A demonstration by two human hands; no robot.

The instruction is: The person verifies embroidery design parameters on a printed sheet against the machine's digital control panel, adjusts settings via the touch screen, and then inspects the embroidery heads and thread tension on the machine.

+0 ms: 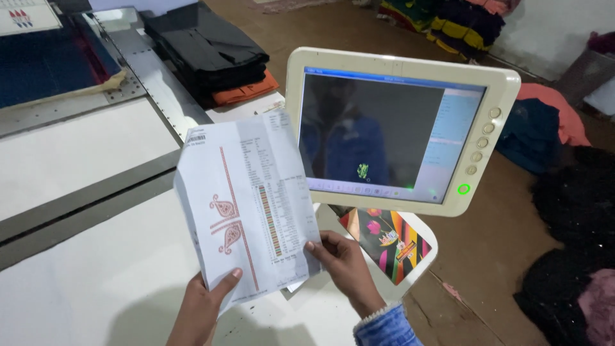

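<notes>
Left hand (204, 306) grips the sheet's near left corner, thumb laid across the front, fingers hidden behind. Right hand (344, 264) pinches the near right edge, thumb on the print side, fingers curled behind

Sheet (246, 204): white paper, held up off the table, between the hands and the screen. Long axis runs near to far, leaning slightly left at the far end; printed face toward the camera. Lengthwise crease down the middle, left half bent back a little. Red paisley motif and a red stripe on the left half, columns of fine text and a narrow multicoloured bar on the right half. Far left corner carries a barcode

Screen (401, 128): cream plastic frame, rounded corners, tilted; a row of round buttons down its right side, one green light lit at the near right. Dark display with a small green figure

Card (386, 240): glossy, bright flowers and stripes, lying on a white ledge just under the screen, right of the right hand

Table (70, 160): flat, white, smooth, with grey metal rails crossing it. Folded black cloth (208, 48) stacked at the far side over an orange piece

Floor (506, 237) brown; heaps of dark and coloured garments to the right and far right
</notes>
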